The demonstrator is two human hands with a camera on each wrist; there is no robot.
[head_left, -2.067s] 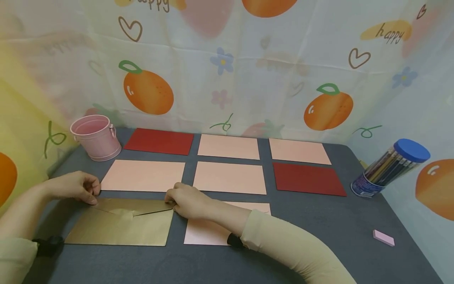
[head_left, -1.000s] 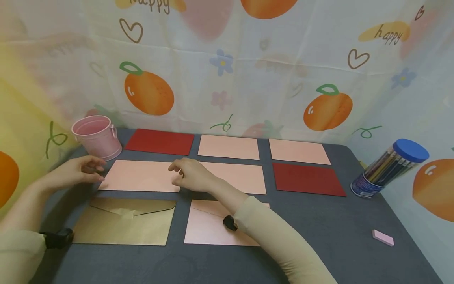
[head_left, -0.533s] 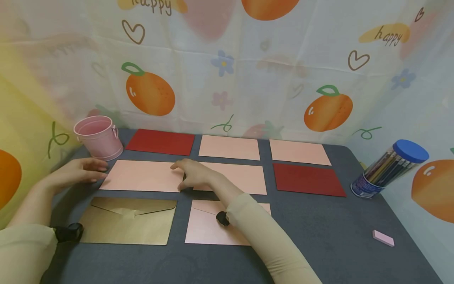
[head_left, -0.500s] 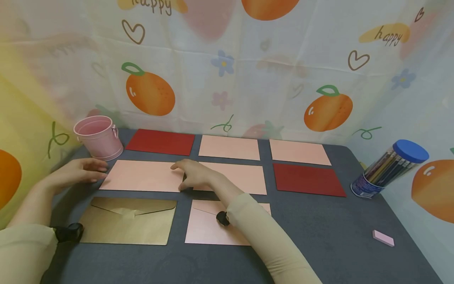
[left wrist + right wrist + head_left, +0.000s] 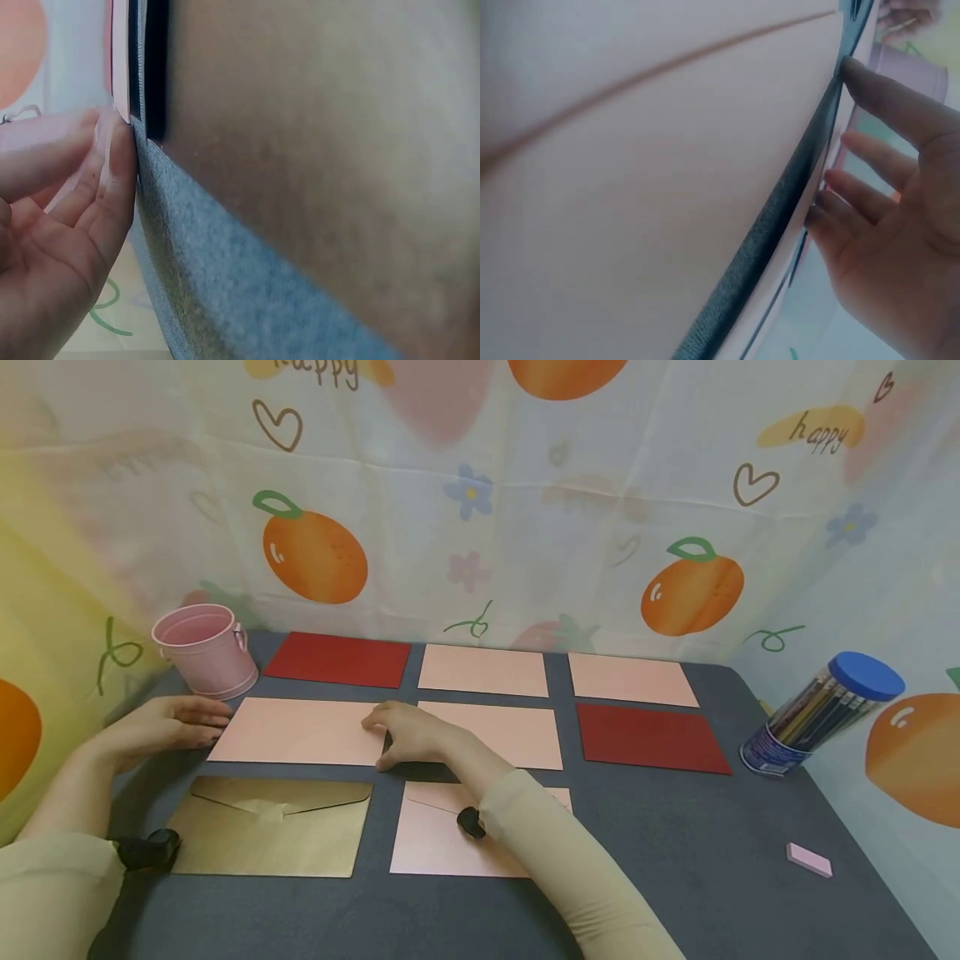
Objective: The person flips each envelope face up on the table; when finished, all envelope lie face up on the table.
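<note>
A flat pink paper rectangle (image 5: 300, 731), plain on top, lies at the left of the middle row. My left hand (image 5: 157, 727) is at its left edge with the fingers extended; in the left wrist view the fingertips (image 5: 120, 154) look close to that edge, though contact is unclear. At the other end my right hand (image 5: 416, 735) spreads over the right edge, thumb near the front corner. The right wrist view has its fingers (image 5: 862, 196) apart and loosely bent. A gold envelope (image 5: 262, 839), flap side up, lies nearer me, beside a pink envelope (image 5: 435, 843) partly covered by my right forearm.
Further rectangles lie in rows: red ones (image 5: 337, 660) (image 5: 652, 739) and pink ones (image 5: 483, 670) (image 5: 633, 680) (image 5: 510, 735). A pink bucket (image 5: 206, 652) stands back left. A tilted blue-lidded pencil tub (image 5: 821, 714) and a pink eraser-like block (image 5: 810, 860) are at right.
Both hands have left the gold envelope's upper corners and moved away from me to the ends of the pink rectangle behind it. The left fingers have straightened; the gold envelope lies flat.
</note>
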